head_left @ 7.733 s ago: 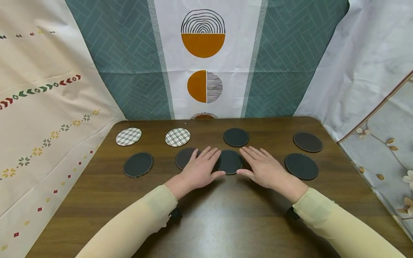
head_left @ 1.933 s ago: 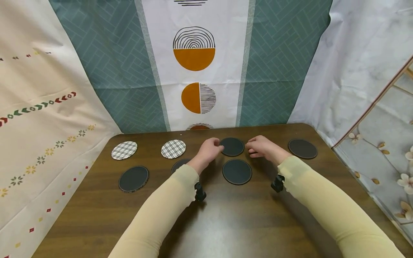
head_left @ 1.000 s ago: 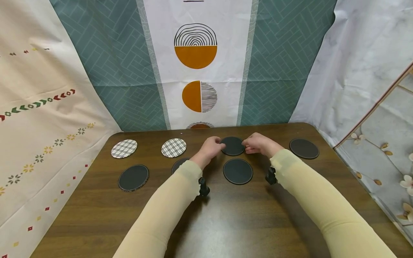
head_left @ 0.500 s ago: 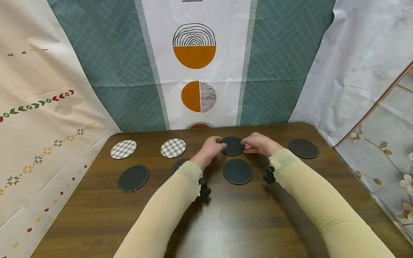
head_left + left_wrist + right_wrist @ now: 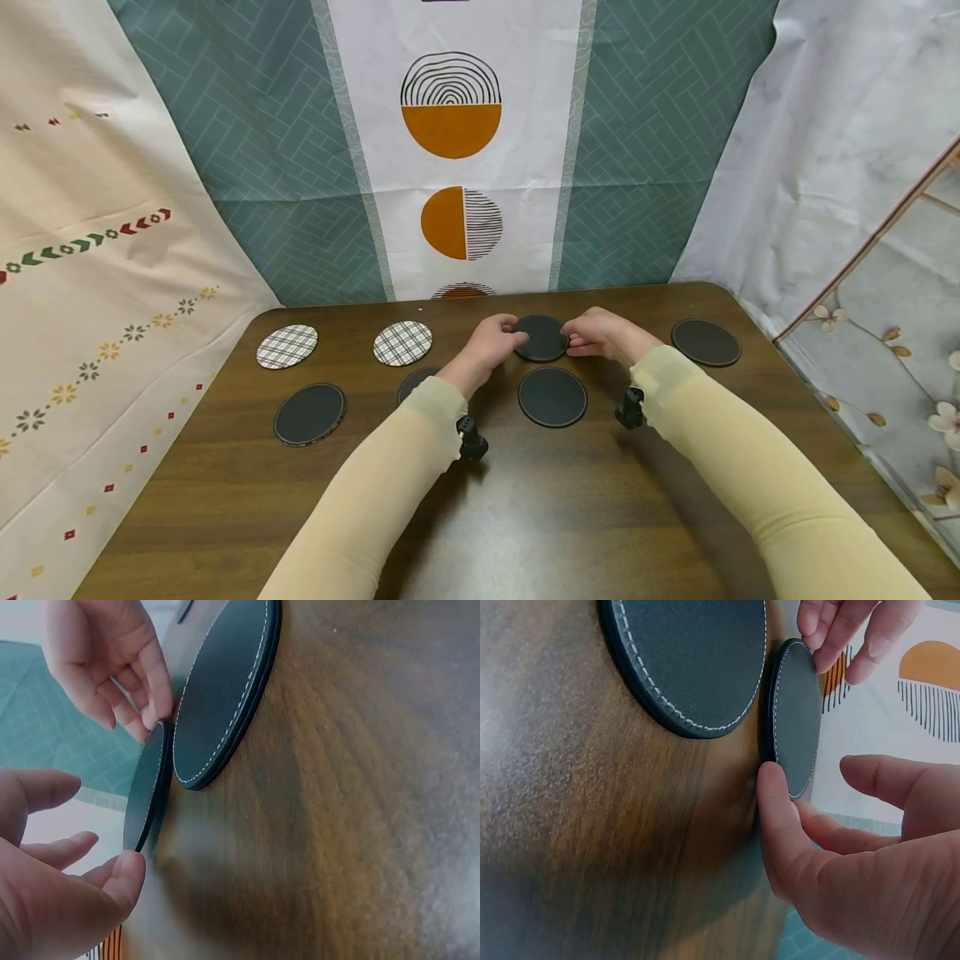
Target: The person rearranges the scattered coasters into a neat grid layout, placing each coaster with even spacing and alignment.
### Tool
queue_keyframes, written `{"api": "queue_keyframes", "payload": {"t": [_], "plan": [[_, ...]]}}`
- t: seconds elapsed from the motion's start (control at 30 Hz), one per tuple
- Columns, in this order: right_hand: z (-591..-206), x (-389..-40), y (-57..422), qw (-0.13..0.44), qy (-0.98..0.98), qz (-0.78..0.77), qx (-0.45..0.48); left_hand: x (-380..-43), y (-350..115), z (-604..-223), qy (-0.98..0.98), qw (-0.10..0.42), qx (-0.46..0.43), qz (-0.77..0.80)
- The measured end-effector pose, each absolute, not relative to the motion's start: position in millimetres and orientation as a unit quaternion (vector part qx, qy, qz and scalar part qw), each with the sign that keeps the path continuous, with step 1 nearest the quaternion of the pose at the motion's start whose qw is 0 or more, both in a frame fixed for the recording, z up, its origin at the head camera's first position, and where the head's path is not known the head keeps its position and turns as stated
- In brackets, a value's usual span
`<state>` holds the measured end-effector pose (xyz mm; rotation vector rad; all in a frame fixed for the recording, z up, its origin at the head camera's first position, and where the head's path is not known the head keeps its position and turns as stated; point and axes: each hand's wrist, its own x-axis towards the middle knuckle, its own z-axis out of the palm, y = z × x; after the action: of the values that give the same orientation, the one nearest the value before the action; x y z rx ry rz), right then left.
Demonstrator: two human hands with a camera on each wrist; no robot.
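Left hand point(image 5: 491, 342), right hand point(image 5: 602, 331) moved forward, holding dark coaster point(image 5: 542, 338)

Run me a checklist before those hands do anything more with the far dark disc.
1. Left hand on the far dark disc: ok, thumb at its left edge.
2. Right hand on the opposite edge: ok, fingertips meet the rim.
3. Gap to the near dark disc: ok, a narrow strip of table shows between them in the head view.
4. Far disc lifted off the table: cannot tell.
5. Nearest plaid disc clear of the hands: ok, it lies apart from the left hand.
6. Every disc fully visible from the head: not ok, the left arm partly hides another dark disc.
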<state>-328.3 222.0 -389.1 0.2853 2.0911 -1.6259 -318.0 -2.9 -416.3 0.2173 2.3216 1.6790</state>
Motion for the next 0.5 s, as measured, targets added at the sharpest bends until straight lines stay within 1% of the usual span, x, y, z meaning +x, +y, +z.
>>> {"api": "queue_keyframes", "payload": {"t": [0.5], "plan": [[-389.7,-320.0,227.6,0.233,0.77,-0.588,0.085,-310.9,-2.7,-420.2,0.8,0.152,0.083,0.574]]}}
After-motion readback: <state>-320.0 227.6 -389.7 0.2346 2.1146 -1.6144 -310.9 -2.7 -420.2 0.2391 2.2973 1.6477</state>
